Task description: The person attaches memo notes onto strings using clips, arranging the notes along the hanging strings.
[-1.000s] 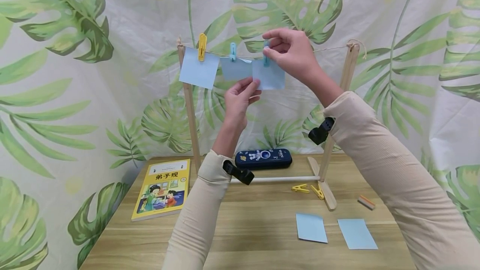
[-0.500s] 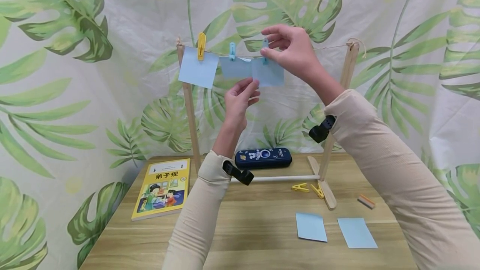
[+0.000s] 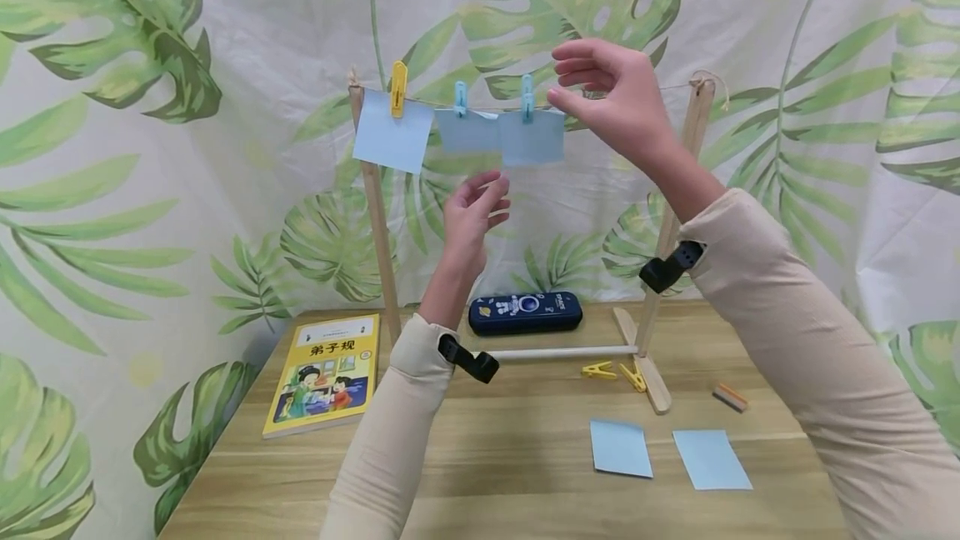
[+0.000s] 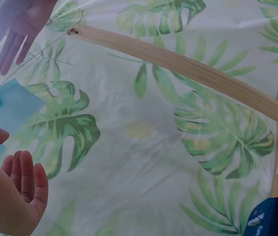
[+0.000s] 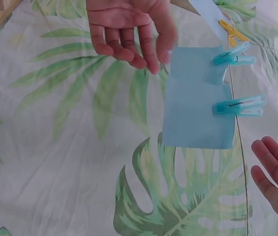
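Observation:
Three blue paper sheets hang from a string tied between two wooden posts. A yellow clothespin (image 3: 399, 90) grips the left sheet (image 3: 392, 133). Blue clothespins hold the middle sheet (image 3: 467, 132) and the right sheet (image 3: 532, 140); the right blue clothespin (image 5: 239, 105) stands across the string in the right wrist view. Just under the right sheet is my left hand (image 3: 472, 211), its fingers loosely bent and apart from the paper. My right hand (image 3: 618, 98) hovers to the right of the right clothespin, thumb and fingers spread, holding nothing.
Two blue sheets (image 3: 621, 448) lie on the table's right half. Behind them are two yellow clothespins (image 3: 598, 370) by the stand's foot (image 3: 651, 382). A small striped block (image 3: 730, 397) sits farther right. A navy pencil case (image 3: 525, 312) and yellow book (image 3: 326, 373) are at the back and left.
My right hand has let go of the right blue clothespin and moved right. My left hand has released the sheet's lower corner and dropped slightly below it.

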A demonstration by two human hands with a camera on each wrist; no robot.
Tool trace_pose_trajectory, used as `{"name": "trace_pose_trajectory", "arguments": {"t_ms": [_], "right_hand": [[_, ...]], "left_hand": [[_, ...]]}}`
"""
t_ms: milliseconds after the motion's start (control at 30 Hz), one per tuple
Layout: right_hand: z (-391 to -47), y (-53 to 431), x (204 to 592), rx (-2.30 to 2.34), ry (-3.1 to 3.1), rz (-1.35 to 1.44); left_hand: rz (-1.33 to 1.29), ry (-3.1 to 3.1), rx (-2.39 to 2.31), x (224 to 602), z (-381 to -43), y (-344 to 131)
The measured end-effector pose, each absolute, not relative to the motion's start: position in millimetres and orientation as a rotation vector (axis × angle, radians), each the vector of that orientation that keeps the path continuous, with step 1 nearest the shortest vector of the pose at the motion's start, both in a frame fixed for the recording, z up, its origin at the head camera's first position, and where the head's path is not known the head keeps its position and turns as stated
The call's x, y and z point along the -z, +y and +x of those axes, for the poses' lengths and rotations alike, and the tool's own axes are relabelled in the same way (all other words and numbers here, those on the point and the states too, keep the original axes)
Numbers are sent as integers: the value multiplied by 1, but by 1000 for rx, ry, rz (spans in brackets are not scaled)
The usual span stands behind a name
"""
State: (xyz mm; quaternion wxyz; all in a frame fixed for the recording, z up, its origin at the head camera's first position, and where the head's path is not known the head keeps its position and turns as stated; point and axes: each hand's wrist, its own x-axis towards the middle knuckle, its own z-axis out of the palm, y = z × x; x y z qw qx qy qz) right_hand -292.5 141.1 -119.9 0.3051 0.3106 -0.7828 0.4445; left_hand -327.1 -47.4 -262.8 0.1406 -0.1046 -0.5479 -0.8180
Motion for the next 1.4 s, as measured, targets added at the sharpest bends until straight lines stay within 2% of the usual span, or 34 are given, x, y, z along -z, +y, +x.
{"name": "trace_pose_trajectory", "arguments": {"t_ms": [400,767,1100,1400], "right_hand": [[-278,187,167,-1149,-2082,813],[-287,224,251,-962,-2403,794],[-288,242,336,-913,-2632,848],[-289,247,405,-824,-2842,915]], "left_hand": [[-237,-1745,2377,312,-322,-43],[-284,-2074,2338,367,-311,-24],[-559,-2496,2115,422,-291,-12],[-759,-2723,1969,451,-276,2]]}}
